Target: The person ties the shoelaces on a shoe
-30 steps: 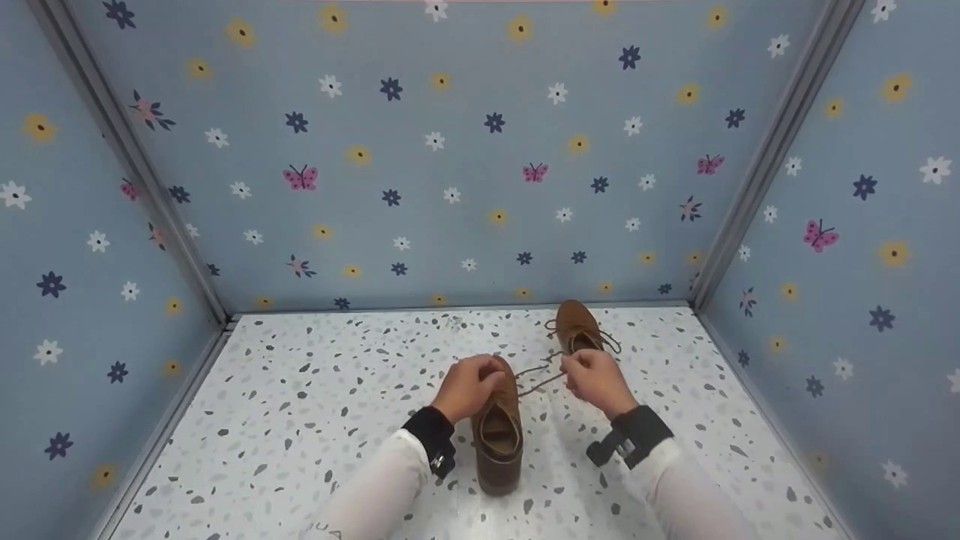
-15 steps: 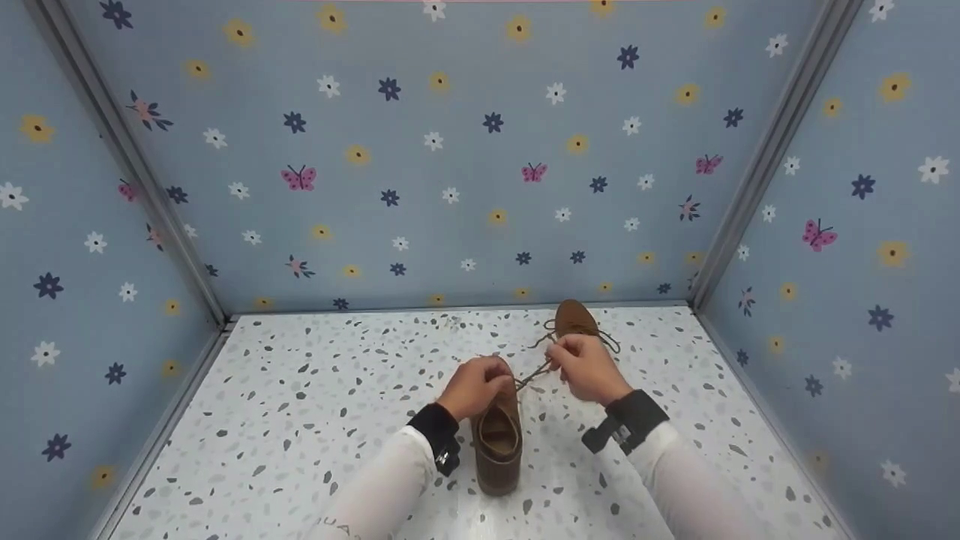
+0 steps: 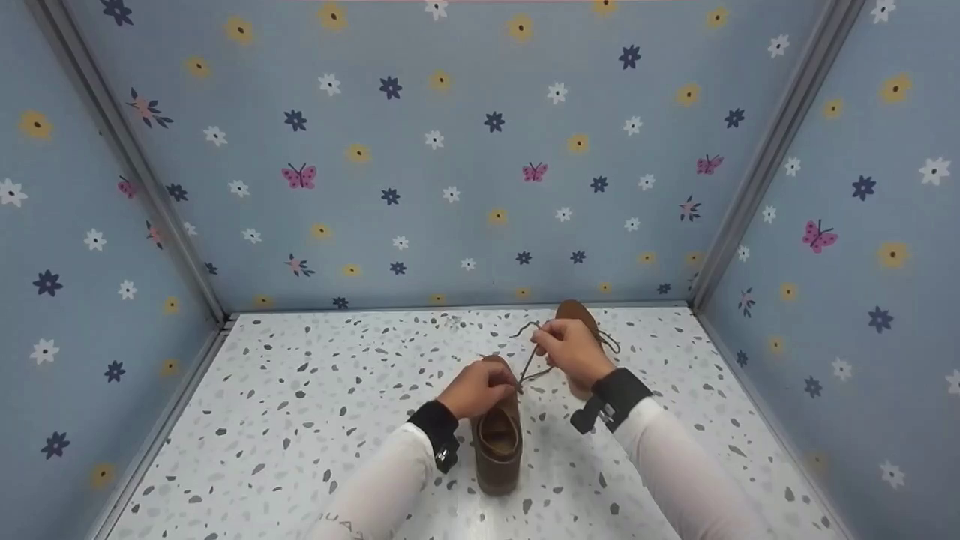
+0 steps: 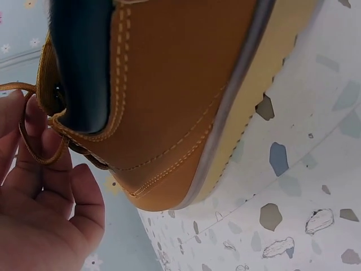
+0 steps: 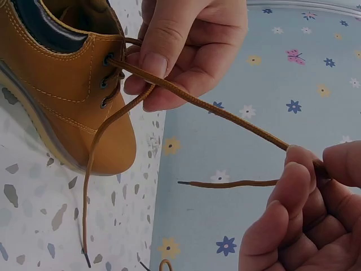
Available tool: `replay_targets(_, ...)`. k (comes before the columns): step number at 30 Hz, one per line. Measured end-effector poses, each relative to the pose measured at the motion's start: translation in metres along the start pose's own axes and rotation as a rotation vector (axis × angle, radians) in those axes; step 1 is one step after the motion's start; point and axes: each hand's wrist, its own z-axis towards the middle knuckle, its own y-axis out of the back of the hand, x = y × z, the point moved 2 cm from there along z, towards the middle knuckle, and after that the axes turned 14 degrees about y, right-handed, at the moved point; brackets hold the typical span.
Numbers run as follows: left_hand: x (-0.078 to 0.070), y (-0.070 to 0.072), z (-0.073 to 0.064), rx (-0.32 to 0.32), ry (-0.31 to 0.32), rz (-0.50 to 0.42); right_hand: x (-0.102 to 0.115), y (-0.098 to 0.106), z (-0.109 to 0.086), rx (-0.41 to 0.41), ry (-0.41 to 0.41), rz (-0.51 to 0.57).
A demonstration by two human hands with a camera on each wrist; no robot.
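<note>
A tan leather lace-up shoe (image 3: 498, 465) with a dark padded collar stands upright on the floor, heel toward me. Over its front, my left hand (image 3: 475, 388) pinches lace close to the eyelets; from its fingertips a tipped lace end (image 5: 86, 226) hangs down, as the right wrist view shows. Up and to the right, my right hand (image 3: 576, 349) pinches another stretch of shoelace (image 5: 225, 116), pulled straight from the eyelets past the left thumb. Its free end (image 5: 225, 184) sticks out beyond the right fingers. In the left wrist view a lace loop (image 4: 42, 161) curves by the left fingers.
A second brown shoe (image 3: 574, 309) stands against the back wall, partly hidden behind my right hand, its bow (image 3: 611, 343) showing. Blue flowered panels (image 3: 465, 165) enclose the speckled white floor (image 3: 337, 405) at the back and both sides.
My right hand has moved up and left with the lace, now covering more of the second shoe. The left hand stays nearly in place over the near shoe.
</note>
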Motion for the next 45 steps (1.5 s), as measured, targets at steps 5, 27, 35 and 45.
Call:
replay_targets(5,0.000,-0.003,0.000,0.013,-0.015,-0.015,0.001,-0.001,0.008,0.047,0.038,-0.104)
replay_targets(27,0.009,-0.005,0.000,-0.082,0.121,-0.147,-0.057,-0.010,-0.004,0.212,-0.037,-0.305)
replay_targets(35,0.008,-0.004,-0.002,-0.061,0.116,-0.166,-0.067,-0.008,-0.018,0.348,0.060,-0.362)
replay_targets(45,0.006,-0.003,-0.004,-0.068,0.073,-0.140,-0.078,-0.026,-0.025,0.502,0.220,-0.351)
